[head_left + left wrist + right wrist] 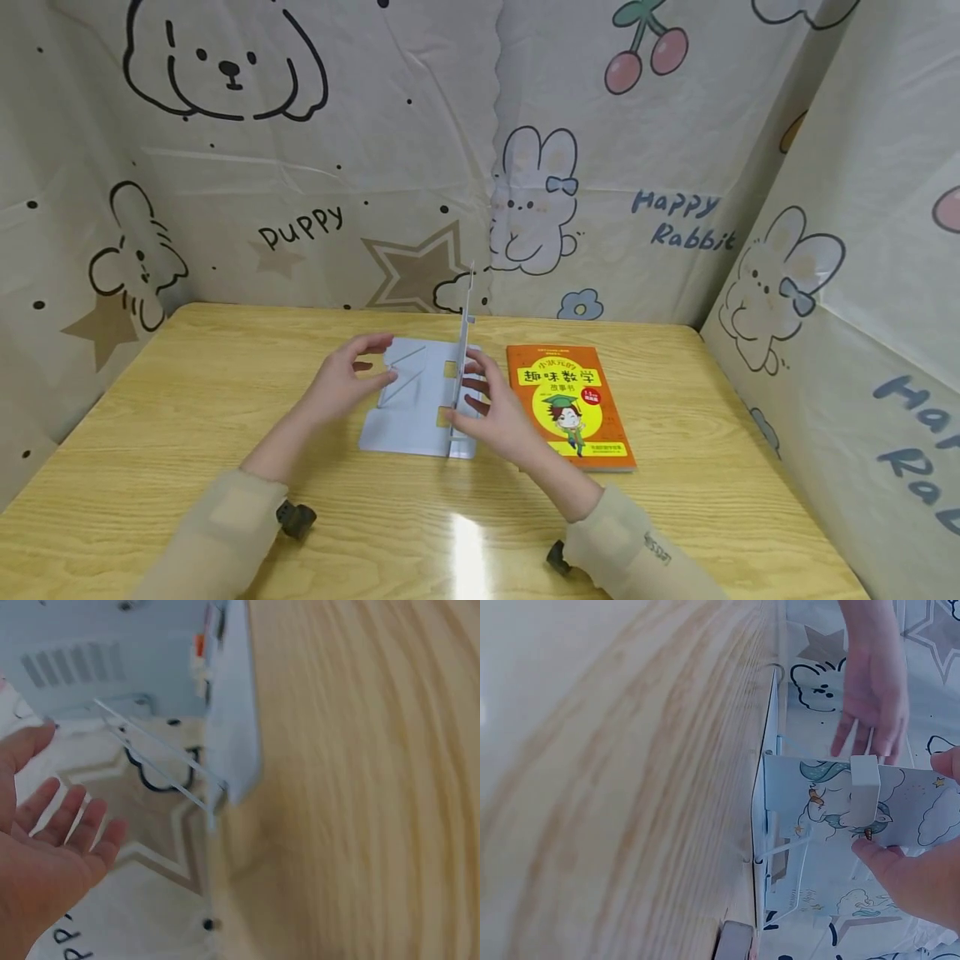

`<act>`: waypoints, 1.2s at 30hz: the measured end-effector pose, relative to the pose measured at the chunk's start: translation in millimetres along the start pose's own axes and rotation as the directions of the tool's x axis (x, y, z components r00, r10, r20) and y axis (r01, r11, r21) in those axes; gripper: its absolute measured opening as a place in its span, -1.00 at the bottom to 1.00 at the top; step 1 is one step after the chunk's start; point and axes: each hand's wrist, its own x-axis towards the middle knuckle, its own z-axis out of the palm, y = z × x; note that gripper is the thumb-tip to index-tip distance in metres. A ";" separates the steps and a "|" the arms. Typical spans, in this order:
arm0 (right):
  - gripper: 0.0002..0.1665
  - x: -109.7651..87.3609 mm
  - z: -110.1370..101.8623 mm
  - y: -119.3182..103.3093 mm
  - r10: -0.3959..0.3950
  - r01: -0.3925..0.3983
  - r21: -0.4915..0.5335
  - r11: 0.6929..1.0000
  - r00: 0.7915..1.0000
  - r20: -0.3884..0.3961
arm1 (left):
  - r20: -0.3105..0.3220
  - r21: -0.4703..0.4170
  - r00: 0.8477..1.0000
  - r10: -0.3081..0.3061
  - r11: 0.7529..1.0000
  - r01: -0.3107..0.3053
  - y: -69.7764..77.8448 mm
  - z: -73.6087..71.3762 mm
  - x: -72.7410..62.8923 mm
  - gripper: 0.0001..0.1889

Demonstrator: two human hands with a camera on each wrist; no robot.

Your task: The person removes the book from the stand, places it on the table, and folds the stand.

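A pale blue metal book stand lies with its base plate (412, 437) on the table, and its thin panel (463, 333) stands upright near the base's right side. In the right wrist view, the panel (915, 817) bears a unicorn print and a small white bracket (865, 787). My right hand (498, 412) grips the upright panel, thumb on its near edge. To the left, my left hand (345, 375) hovers over the base with fingers loosely spread, holding nothing. A thin wire support (159, 742) rises from the base near its fingers; whether they touch is unclear.
An orange book (600, 417) with a cartoon cover lies right of the stand, close to my right hand. The wooden table (165, 400) ends at a patterned cloth (405, 167) behind and at both sides.
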 end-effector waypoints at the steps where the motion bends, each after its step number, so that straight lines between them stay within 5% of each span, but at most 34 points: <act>1: -0.03 -0.2 -0.2 -0.2 0.001 -0.001 0.000 1.000 1.000 0.000 | 0.014 0.003 1.000 -0.001 1.000 0.001 -4.6 -0.5 1.3 -0.39; 7: -0.01 -1.8 -2.0 -2.2 -0.004 0.004 0.002 1.000 1.000 0.004 | 0.130 0.053 0.991 -0.015 0.999 0.009 -27.6 -3.3 9.6 -0.26; 15: 0.00 -2.4 -2.9 -2.1 -0.003 0.003 -0.017 1.000 1.000 0.007 | 0.273 0.172 0.959 -0.069 0.985 0.022 -48.0 0.3 20.6 -0.17; 36: 0.03 -1.8 -3.2 -4.7 0.032 -0.032 -0.017 0.999 0.999 0.013 | 0.385 0.197 0.920 -0.078 0.980 0.001 -55.1 0.9 35.0 -0.18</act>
